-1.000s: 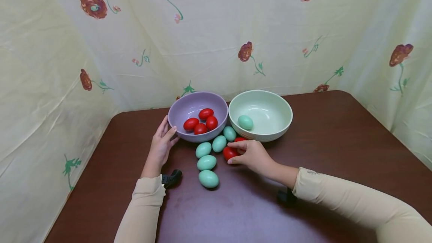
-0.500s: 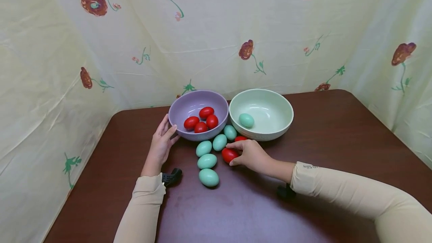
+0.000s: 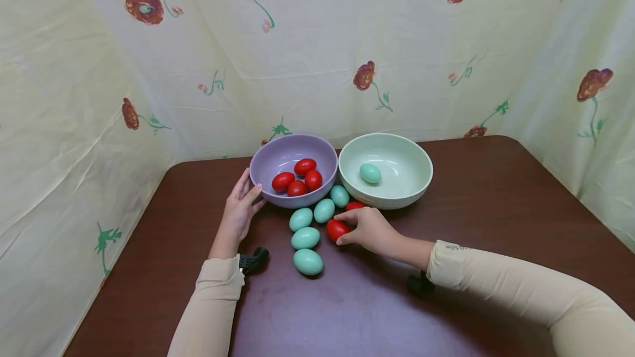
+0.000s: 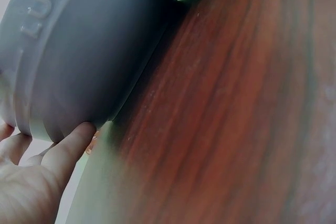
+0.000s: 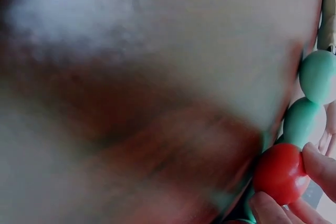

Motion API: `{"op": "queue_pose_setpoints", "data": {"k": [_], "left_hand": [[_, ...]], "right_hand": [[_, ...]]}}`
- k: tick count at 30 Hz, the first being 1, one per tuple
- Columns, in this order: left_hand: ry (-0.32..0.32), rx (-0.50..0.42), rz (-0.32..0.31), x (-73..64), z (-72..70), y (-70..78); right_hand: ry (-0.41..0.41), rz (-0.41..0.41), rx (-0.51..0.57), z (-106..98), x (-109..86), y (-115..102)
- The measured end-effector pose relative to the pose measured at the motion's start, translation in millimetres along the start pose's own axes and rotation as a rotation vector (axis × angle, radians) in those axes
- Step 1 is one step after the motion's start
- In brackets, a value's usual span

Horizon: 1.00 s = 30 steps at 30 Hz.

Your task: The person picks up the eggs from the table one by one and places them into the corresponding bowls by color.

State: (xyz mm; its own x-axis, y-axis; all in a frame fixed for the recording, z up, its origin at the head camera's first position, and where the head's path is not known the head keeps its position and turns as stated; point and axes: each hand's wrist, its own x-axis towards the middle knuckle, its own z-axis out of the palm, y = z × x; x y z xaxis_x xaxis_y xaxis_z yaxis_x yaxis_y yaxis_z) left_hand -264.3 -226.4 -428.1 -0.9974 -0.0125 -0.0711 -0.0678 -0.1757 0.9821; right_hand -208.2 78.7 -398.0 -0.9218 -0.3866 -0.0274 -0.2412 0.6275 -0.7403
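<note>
My right hand (image 3: 369, 230) pinches a red egg (image 3: 337, 230) between thumb and fingers, low at the table. In the right wrist view, the same red egg (image 5: 282, 174) sits between my fingertips, beside green eggs (image 5: 304, 121). A second red egg (image 3: 354, 206) is partly hidden behind that hand. My left hand (image 3: 237, 216) rests against the outer left side of a purple bowl (image 3: 268, 153), which holds several red eggs (image 3: 296, 188). The left wrist view shows its fingertips on the outer wall of the purple bowl (image 4: 100, 51). Several green eggs (image 3: 305, 238) line the table between my hands.
A pale green bowl (image 3: 414, 167) with one green egg (image 3: 370, 173) stands right of the purple bowl, close against it. Both are near the back edge of the dark brown table (image 3: 496, 203). A flowered cloth (image 3: 307, 70) hangs behind.
The pinched red egg has shifted slightly left and towards the front edge with my right hand. Inside the pale green bowl, the green egg has rolled a little right. My left hand stays put.
</note>
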Motion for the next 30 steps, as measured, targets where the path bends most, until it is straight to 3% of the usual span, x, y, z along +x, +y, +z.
{"op": "queue_pose_setpoints", "data": {"k": [5,14,23,30], "left_hand": [[0.003,-0.011,-0.01,-0.1,0.6,-0.4],[0.009,0.0,-0.013,-1.6,-1.5,0.5],[0.001,-0.016,-0.015,0.1,-0.7,-0.5],[0.004,-0.01,-0.013,0.7,0.7,-1.0]], "right_hand": [[-0.017,-0.031,-0.007,2.5,-3.6,2.2],[-0.016,0.001,0.046,0.4,-6.4,-2.9],[0.019,-0.026,0.124,-14.1,-6.3,-14.5],[0.061,0.03,0.213,-34.1,-4.8,-21.7]]}}
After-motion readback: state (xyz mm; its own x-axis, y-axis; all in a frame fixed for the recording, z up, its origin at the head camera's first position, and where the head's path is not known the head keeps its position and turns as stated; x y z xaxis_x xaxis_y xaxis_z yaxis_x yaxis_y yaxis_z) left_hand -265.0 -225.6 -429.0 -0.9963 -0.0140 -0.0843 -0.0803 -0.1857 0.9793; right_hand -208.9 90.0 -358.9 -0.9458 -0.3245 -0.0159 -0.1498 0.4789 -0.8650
